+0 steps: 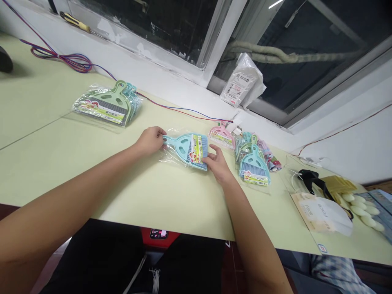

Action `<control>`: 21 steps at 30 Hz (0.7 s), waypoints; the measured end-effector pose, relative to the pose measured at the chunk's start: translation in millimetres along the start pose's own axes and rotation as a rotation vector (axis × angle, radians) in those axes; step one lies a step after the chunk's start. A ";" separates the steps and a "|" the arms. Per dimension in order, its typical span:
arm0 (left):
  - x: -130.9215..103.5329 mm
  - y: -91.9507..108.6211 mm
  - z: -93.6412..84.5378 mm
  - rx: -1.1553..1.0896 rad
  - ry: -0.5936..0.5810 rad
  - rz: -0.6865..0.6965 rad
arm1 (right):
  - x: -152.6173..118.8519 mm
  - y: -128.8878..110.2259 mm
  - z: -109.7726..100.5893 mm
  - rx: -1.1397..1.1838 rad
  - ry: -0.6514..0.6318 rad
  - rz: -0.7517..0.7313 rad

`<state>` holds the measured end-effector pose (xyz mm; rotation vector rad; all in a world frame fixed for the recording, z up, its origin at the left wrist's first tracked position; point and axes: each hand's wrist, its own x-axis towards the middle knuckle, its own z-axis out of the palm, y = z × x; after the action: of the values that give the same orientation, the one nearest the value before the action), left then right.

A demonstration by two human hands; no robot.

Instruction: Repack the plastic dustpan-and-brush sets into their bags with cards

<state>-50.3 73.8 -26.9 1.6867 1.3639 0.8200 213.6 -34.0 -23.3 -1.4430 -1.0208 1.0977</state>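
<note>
The dustpan (184, 149) is between the left stack (107, 107) and right stack (253, 164).

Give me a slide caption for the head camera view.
Left hand at the handle, right hand at the bristles: a light-blue plastic dustpan-and-brush set in clear wrapping.

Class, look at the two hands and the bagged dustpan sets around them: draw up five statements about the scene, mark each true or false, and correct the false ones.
1. The left hand holds the handle end of a blue dustpan set. True.
2. The pink dustpan set lies to the left of both hands. False: the pink dustpan set lies beyond the right hand, near the wall.
3. The right hand touches the bristle end of the set between the hands. True.
4. The coiled cable is at the far right. False: the coiled cable is at the far left.
5. A green dustpan set lies to the left of both hands. True.
</note>
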 end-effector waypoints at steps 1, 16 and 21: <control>-1.1 1.2 0.3 0.006 0.002 0.000 | -0.1 0.2 0.5 -0.005 0.012 0.001; -6.7 5.5 4.5 0.026 0.018 0.015 | 0.0 3.5 3.9 -0.094 0.062 -0.013; -7.9 6.8 5.5 0.047 0.015 0.036 | 2.5 4.6 1.3 -0.013 0.072 0.010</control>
<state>-44.2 64.4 -23.5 1.7497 1.3766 0.8287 213.2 -31.9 -28.2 -1.4887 -0.9722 1.0405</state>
